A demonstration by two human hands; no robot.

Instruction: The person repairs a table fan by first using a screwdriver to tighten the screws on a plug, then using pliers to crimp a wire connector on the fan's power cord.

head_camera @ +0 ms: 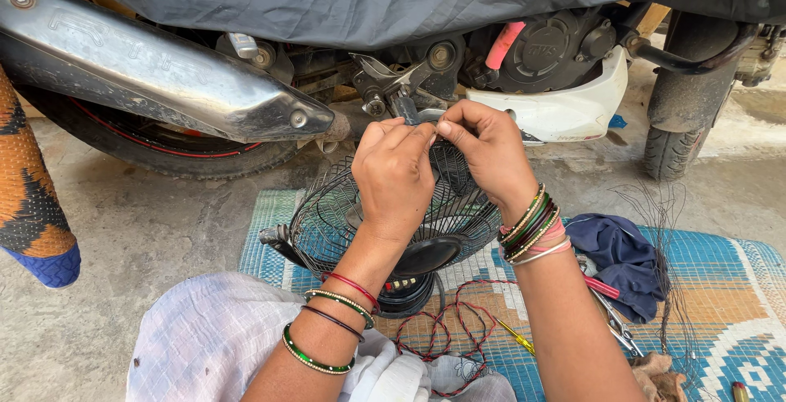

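Observation:
A small black table fan with a wire grille (327,214) stands tilted on a blue-green woven mat (729,279), its round hub (430,255) facing me. My left hand (395,174) and my right hand (487,150) meet at the top rim of the grille, fingertips pinched together on something small there; what they pinch is too small to make out. Bangles ring both wrists. A red-and-black twisted wire (446,328) loops from the fan's base across the mat toward my lap.
A covered motorcycle fills the back, with a chrome exhaust (164,74) at left and a tyre (684,115) at right. A dark blue cloth (626,259), pliers (618,324), a yellow-handled tool (516,336) and thin loose wires (671,230) lie on the mat at right.

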